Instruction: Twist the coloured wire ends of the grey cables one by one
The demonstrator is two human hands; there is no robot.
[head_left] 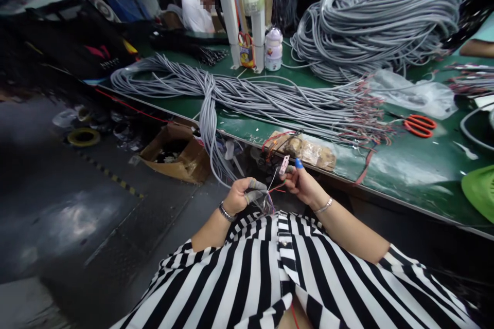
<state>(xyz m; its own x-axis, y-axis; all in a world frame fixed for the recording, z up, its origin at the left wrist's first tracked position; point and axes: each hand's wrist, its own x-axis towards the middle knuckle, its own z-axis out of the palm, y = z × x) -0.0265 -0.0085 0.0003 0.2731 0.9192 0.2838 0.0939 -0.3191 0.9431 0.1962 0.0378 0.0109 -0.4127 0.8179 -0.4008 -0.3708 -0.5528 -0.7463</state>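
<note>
My left hand (243, 196), with grey wrapping on the thumb and index finger, is closed around the end of a grey cable (208, 118). Thin coloured wires (267, 201) fan out of that end between my two hands. Just to the right, my right hand (303, 185) is closed on a small pink-and-white tool (284, 164), whose exact kind is unclear. A blue cover sits on one of its fingertips. One white wire (273, 179) runs from my left hand up toward the pink tool. The cable hangs over the bench edge from a long bundle.
On the green bench (386, 175) lie orange-handled scissors (420, 126), a plastic bag (415, 95) and a big cable coil (378, 20). A bottle (274, 50) stands by a white post (227, 5). A cardboard box (175, 154) is on the floor. Another person (196, 7) sits behind.
</note>
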